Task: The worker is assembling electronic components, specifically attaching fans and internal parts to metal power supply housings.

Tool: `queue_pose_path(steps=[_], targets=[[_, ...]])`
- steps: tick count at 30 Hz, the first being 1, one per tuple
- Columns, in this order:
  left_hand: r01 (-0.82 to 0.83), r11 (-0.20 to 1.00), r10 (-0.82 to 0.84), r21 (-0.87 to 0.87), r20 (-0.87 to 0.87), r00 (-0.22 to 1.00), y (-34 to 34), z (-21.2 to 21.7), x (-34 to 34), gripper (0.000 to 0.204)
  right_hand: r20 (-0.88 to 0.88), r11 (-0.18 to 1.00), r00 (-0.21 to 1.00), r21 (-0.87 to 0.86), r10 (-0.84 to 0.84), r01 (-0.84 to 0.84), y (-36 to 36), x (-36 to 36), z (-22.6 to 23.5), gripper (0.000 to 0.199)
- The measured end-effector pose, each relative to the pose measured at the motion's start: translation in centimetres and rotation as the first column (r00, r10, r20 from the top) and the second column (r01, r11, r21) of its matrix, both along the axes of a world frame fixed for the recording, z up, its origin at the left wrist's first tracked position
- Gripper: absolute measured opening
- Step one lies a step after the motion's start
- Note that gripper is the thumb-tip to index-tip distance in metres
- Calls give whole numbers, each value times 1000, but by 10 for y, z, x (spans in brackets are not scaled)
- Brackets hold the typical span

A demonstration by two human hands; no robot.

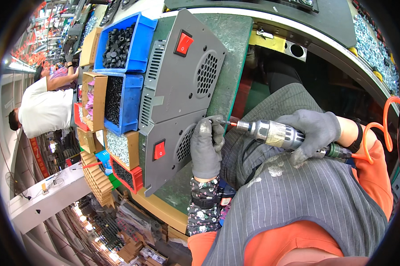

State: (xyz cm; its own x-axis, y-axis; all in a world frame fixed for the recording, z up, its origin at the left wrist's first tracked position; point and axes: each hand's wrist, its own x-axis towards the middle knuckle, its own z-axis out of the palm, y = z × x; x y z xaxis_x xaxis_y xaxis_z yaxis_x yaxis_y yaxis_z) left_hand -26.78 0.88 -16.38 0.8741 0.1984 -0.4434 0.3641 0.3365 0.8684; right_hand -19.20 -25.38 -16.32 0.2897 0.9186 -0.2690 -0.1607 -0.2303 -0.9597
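My right hand (317, 131), in a grey glove, is wrapped round an air screwdriver (271, 134) with a coiled orange hose (369, 133) at its rear. The tool lies nearly level, and its thin bit points left. My left hand (205, 150), gloved too, is closed with fingertips pinched at the bit's tip; a small dark piece shows there, too small to name. Beside that hand, two grey metal panels stand on the green bench: a far panel (177, 80) and a near panel (169, 148). Each has a red rocker switch and a round grille of holes.
Left of the panels stand blue bins, the far bin (142, 48) with black caps and the near bin (131, 106) with small black parts. A cardboard box (132, 148) of screws and a red bin (137, 177) sit nearer. Another person (47, 106) is at the far left.
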Motion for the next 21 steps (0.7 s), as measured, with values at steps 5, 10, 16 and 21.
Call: queue_pose_path(steps=[5, 10, 16, 21], targets=[[78, 984, -75, 158, -28, 997, -5, 9, 2, 32, 16, 1000, 1000, 24, -8, 8, -2, -2, -6, 60], [128, 961, -124, 247, -32, 992, -6, 10, 7, 33, -99, 998, 995, 54, -7, 12, -7, -2, -9, 60], [266, 934, -243, 237, -124, 962, 0, 20, 17, 33, -141, 999, 989, -4, 45, -46, -11, 7, 0, 60], [419, 850, -387, 319, -162, 908, 2, 18, 21, 35, -326, 997, 944, 64, 59, -41, -17, 8, -21, 58]])
